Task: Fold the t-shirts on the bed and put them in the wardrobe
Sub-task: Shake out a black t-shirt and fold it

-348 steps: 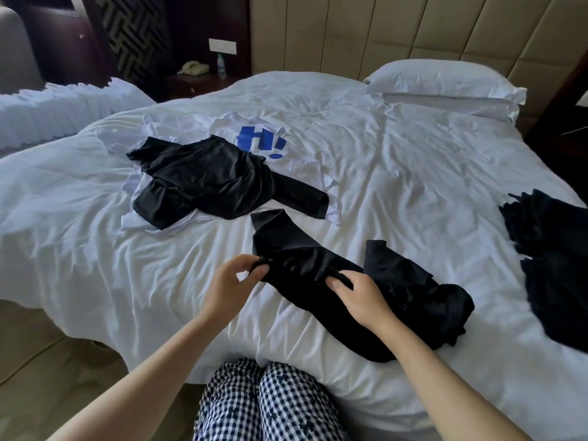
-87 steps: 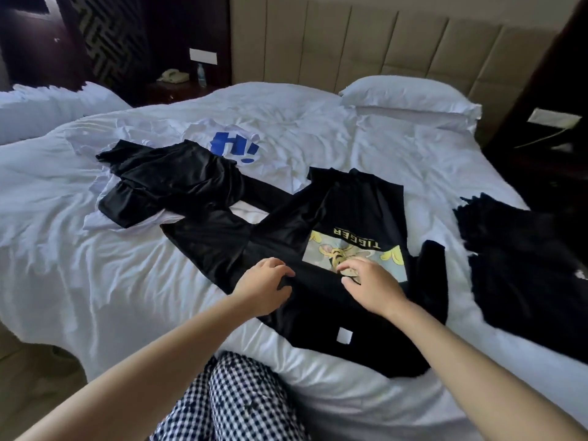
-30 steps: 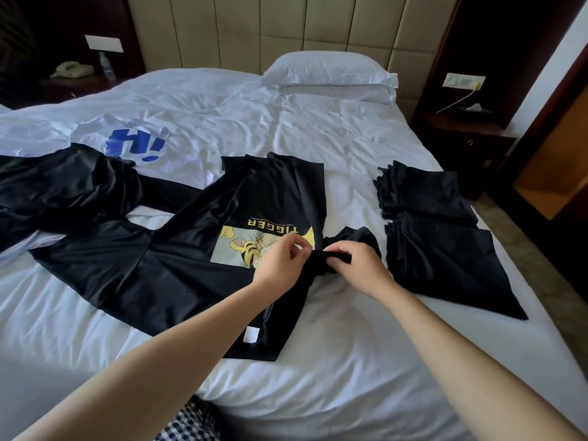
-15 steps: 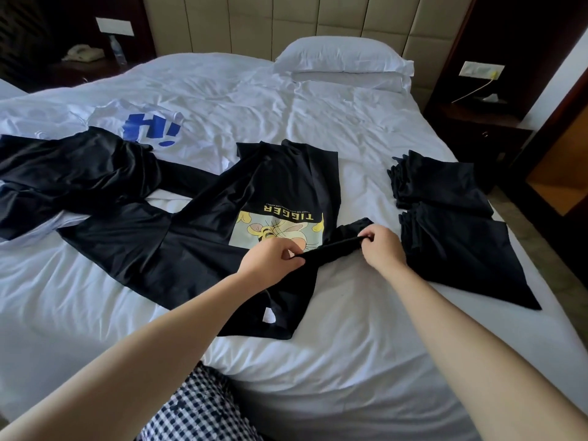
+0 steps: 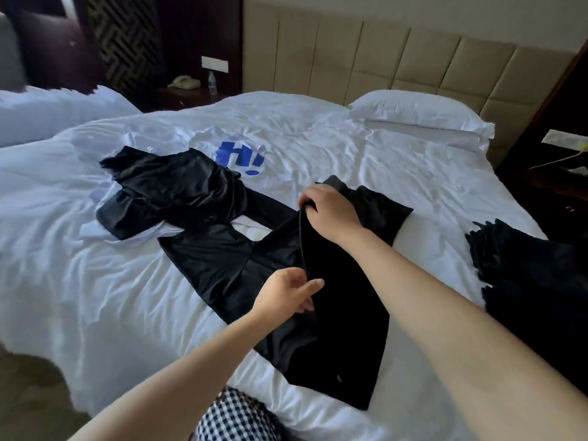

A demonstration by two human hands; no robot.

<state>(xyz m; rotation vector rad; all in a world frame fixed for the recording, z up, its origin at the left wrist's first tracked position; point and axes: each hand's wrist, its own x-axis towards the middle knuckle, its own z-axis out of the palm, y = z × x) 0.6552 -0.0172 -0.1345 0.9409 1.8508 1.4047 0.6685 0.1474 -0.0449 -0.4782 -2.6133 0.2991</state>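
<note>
Bedroom, white bed (image 5: pixel 127 297) fills most of the view, sheet creased.

Nearest: checked trousers (image 5: pixel 235 421) at the bottom edge, against the bed's near side. Both bare forearms reach in over the sheet.

Black tee (image 5: pixel 343 329) lies on the bed right in front, long axis running away from the camera. One side panel is turned over the body, plain side up. One sleeve is spread flat to the left on the sheet.

Left grip (image 5: pixel 286 294): thumb and fingers pinch the turned edge of the black tee at its near part.
Right grip (image 5: pixel 331 211): fingers curled, pinching the same edge farther up, near the tee's far end. The edge runs raised between the two grips, off the cloth below.

Dark stack (image 5: pixel 525 275) of cloth sits at the bed's right edge, apart from the black tee.

Farther left: second black tee (image 5: pixel 178 192), crumpled, one corner touching the spread sleeve. It lies on a white tee (image 5: pixel 240 154) with a blue "h!" print, also unfolded.

Far end: pillow (image 5: pixel 420 113) against a beige padded headboard (image 5: pixel 413 58). A nightstand at back left holds a phone (image 5: pixel 183 81) and a bottle (image 5: pixel 212 81). Another white bed (image 5: pixel 57 113) is at far left.
</note>
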